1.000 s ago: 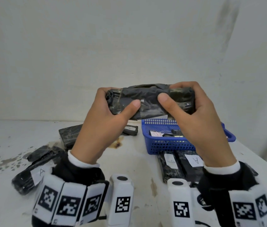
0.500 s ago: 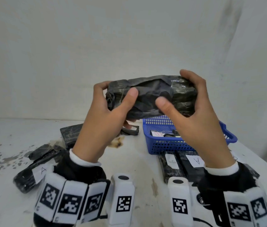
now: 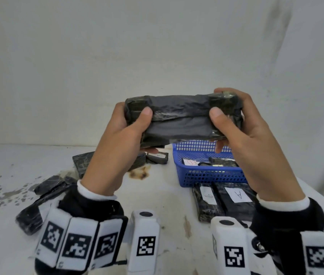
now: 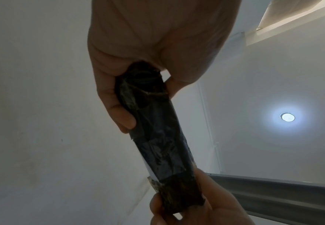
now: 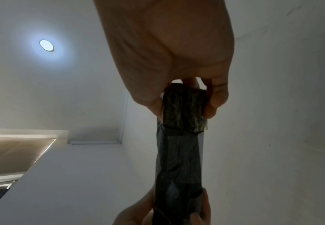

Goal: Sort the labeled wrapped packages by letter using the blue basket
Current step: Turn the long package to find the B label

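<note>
Two hands held one black wrapped package point(image 3: 183, 119) up in front of the wall in the head view, the left hand point(image 3: 117, 147) gripping its left end and the right hand point(image 3: 252, 143) its right end, thumbs on the near face; no label faced the camera. Below it the blue basket point(image 3: 208, 175) already held at least two packages, one with a white label. Two labelled packages point(image 3: 222, 201) lay just in front of the basket, one marked A, and several more point(image 3: 44, 197) lay scattered on the table point(image 3: 157, 197) to the left, so the sorting looked partly done, with much left.

From the left wrist, the package point(image 4: 158, 137) ran between both hands, fingers point(image 4: 117, 106) curled round its end, a sliver of white showing along one edge.

From the right wrist, fingers point(image 5: 215, 100) pinched the package's point(image 5: 179, 159) taped end; its letter was not readable.
</note>
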The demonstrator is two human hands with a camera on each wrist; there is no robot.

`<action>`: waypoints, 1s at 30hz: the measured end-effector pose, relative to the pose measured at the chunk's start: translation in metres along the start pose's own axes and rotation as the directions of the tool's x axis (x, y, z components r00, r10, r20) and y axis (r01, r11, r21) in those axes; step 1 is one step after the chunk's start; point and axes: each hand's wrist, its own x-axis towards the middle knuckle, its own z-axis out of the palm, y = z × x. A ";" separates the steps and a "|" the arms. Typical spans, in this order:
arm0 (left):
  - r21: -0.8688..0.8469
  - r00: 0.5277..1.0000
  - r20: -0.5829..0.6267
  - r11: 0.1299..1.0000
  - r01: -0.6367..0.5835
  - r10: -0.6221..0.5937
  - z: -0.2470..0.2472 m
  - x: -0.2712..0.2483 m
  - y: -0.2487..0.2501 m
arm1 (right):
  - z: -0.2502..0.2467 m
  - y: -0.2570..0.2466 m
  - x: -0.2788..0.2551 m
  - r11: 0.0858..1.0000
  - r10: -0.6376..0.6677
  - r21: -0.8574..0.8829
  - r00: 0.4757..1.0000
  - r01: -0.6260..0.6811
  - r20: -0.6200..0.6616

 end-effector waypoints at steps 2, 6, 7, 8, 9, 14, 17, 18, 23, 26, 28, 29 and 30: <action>0.019 1.000 -0.013 1.000 -0.009 0.009 0.000 0.000 0.000 | 0.002 -0.001 0.000 1.000 -0.011 -0.006 1.000 0.011 -0.008; 0.087 0.999 0.023 0.996 -0.029 0.027 0.002 -0.003 0.001 | 0.004 -0.001 -0.001 0.999 -0.022 -0.038 0.999 0.021 -0.046; 0.093 0.999 0.035 0.995 -0.029 0.026 0.003 -0.004 0.001 | 0.005 -0.001 -0.002 0.999 -0.022 -0.042 0.998 0.020 -0.053; 0.101 0.998 0.045 0.994 -0.036 0.032 0.004 -0.005 0.001 | 0.006 -0.001 -0.002 0.999 -0.021 -0.041 0.998 0.019 -0.063; 0.115 0.998 0.050 0.992 -0.047 0.041 0.005 -0.005 0.001 | 0.007 -0.002 -0.003 0.999 -0.024 -0.046 0.997 0.020 -0.070; 0.251 0.998 0.061 0.967 -0.049 0.035 0.005 -0.006 0.001 | 0.011 -0.005 -0.006 0.996 -0.043 -0.087 0.996 0.036 -0.079; 0.273 0.999 0.040 0.962 -0.025 0.015 0.004 -0.006 0.001 | 0.012 -0.007 -0.007 0.991 -0.056 -0.124 0.998 0.051 -0.036; 0.275 0.999 0.037 0.961 -0.019 0.010 0.004 -0.005 0.001 | 0.012 -0.008 -0.008 0.989 -0.063 -0.134 0.998 0.060 -0.024; 0.274 0.999 0.016 0.961 -0.035 0.032 0.004 -0.005 0.002 | 0.011 -0.013 -0.011 0.980 -0.072 -0.183 0.997 0.072 0.008; 0.267 0.997 -0.008 0.961 -0.077 0.082 0.002 -0.004 0.001 | 0.012 -0.014 -0.011 0.973 -0.070 -0.219 0.997 0.071 0.014; 0.264 0.997 0.032 0.962 -0.070 0.063 0.002 -0.004 0.002 | 0.011 -0.012 -0.010 0.974 -0.069 -0.216 0.998 0.069 0.011; 0.255 0.998 0.061 0.966 -0.043 0.028 0.002 -0.005 0.004 | 0.010 -0.013 -0.009 0.976 -0.063 -0.206 0.998 0.065 0.018; 0.252 0.997 0.083 0.968 -0.015 -0.007 0.002 -0.004 0.004 | 0.010 -0.013 -0.009 0.980 -0.053 -0.191 0.998 0.057 0.028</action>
